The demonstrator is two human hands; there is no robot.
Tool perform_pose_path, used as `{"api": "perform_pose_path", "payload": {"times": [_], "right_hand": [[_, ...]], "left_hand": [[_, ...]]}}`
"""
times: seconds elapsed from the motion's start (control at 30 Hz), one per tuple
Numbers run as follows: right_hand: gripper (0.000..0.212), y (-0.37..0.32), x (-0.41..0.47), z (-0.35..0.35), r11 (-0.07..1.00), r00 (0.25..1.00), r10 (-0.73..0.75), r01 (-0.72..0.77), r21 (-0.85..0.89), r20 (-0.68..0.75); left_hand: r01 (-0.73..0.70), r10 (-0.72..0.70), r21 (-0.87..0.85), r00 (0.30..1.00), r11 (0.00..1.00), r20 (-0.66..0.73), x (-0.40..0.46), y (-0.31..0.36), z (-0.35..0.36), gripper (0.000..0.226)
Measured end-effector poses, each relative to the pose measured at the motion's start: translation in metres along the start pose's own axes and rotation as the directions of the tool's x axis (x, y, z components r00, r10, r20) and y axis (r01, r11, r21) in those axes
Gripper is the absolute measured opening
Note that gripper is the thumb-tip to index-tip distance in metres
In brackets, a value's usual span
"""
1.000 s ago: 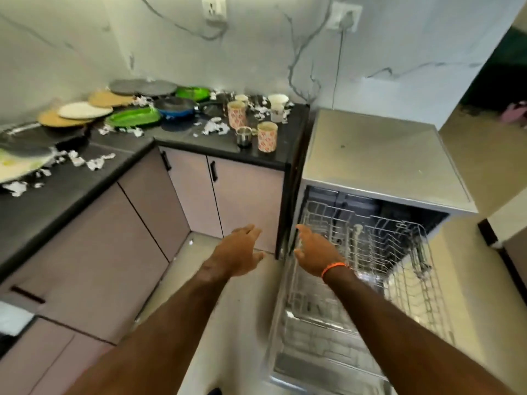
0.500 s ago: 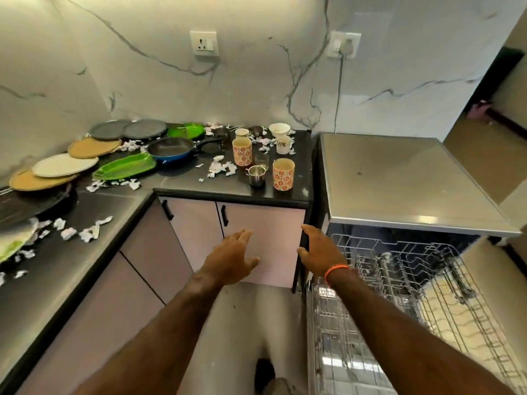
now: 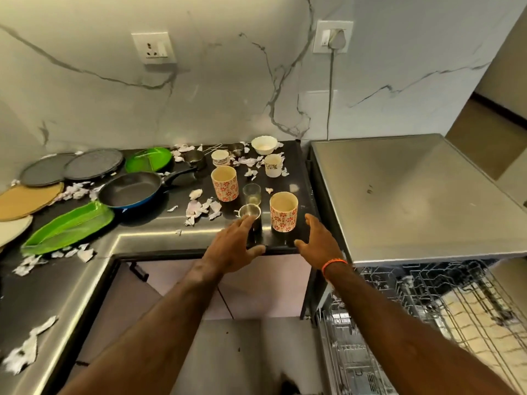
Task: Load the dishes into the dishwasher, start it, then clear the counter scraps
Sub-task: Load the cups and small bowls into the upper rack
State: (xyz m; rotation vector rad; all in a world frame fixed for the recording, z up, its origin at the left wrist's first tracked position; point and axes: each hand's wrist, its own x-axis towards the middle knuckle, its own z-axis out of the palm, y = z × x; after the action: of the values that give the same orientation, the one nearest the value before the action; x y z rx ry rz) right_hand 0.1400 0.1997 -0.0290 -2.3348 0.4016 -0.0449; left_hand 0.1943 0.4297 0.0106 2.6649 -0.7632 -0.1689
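Note:
My left hand [image 3: 232,246] hovers open over the counter's front edge, fingertips right at a small steel cup [image 3: 250,213]. My right hand [image 3: 318,242], with an orange band at the wrist, is open beside a floral mug [image 3: 283,211], holding nothing. A second floral mug [image 3: 224,183] and a clear glass [image 3: 251,193] stand just behind. The dishwasher [image 3: 410,195] is open at the right, its wire rack [image 3: 445,315] pulled out.
Farther back on the black counter [image 3: 148,220] lie a blue frying pan [image 3: 129,189], green trays [image 3: 68,228], grey and tan plates [image 3: 92,163], a white bowl [image 3: 264,144], small cups and torn paper scraps [image 3: 201,209]. Cabinet doors stand below.
Both hands have risen from in front of the cabinet up to the counter edge, nearing the steel cup and floral mug. The view has tilted up toward the counter.

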Motion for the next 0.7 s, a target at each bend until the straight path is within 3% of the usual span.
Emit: {"api": "perform_pose_path", "payload": {"times": [0.27,0.47,0.6,0.7], "right_hand": [[0.096,-0.005,0.054,0.021,0.994,0.995,0.090,-0.092,0.055,0.035],[0.086,-0.019,0.052,0.028,0.986,0.991,0.134,-0.134,0.101,0.000],[0.086,-0.023,0.047,0.031,0.967,0.981,0.192,-0.183,0.177,-0.037],[0.090,-0.016,0.036,0.035,0.888,0.941,0.328,-0.274,0.369,-0.090]], "left_hand": [[-0.193,0.196,-0.052,0.979,0.980,0.063,0.097,-0.013,-0.007,0.106],[-0.355,0.360,-0.067,0.898,0.932,0.251,0.155,-0.006,-0.004,0.108],[-0.438,0.450,-0.106,0.862,0.893,0.232,0.175,-0.003,0.000,0.097],[-0.502,0.534,-0.190,0.819,0.844,0.208,0.183,0.007,0.004,0.082]]}}
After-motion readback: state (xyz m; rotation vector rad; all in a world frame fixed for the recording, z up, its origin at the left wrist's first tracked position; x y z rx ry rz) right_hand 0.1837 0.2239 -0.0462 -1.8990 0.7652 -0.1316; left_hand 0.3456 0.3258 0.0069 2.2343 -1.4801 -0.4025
